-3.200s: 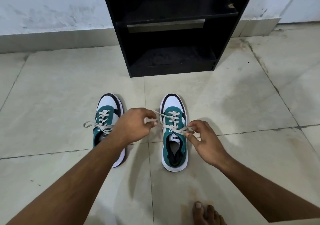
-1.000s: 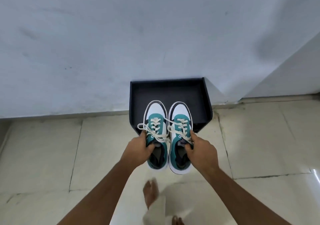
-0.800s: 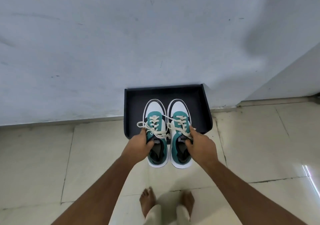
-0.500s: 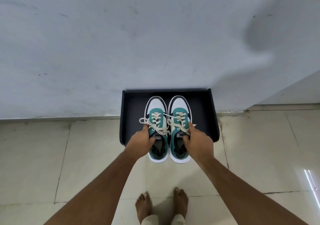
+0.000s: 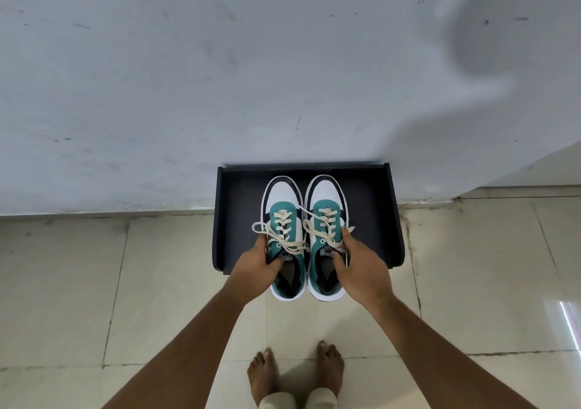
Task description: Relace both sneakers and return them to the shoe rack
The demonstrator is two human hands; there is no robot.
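Note:
Two teal, white and black sneakers with cream laces are held side by side over the top of the black shoe rack (image 5: 371,216), toes toward the wall. My left hand (image 5: 256,271) grips the left sneaker (image 5: 283,210) at its collar, thumb on the outer side. My right hand (image 5: 361,270) grips the right sneaker (image 5: 323,207) the same way. The heels stick out past the rack's front edge. Both pairs of laces are threaded and tied in loose bows. Whether the soles touch the rack top I cannot tell.
The rack stands against a pale wall (image 5: 251,78), seen from above. Beige floor tiles (image 5: 94,282) spread on both sides. My bare feet (image 5: 295,374) stand just in front of the rack. A wall corner juts out at the right (image 5: 534,169).
Three seconds ago I was tying the right sneaker's lace on the floor. Since then I have stood up, lifted both sneakers and carried them forward over the rack top.

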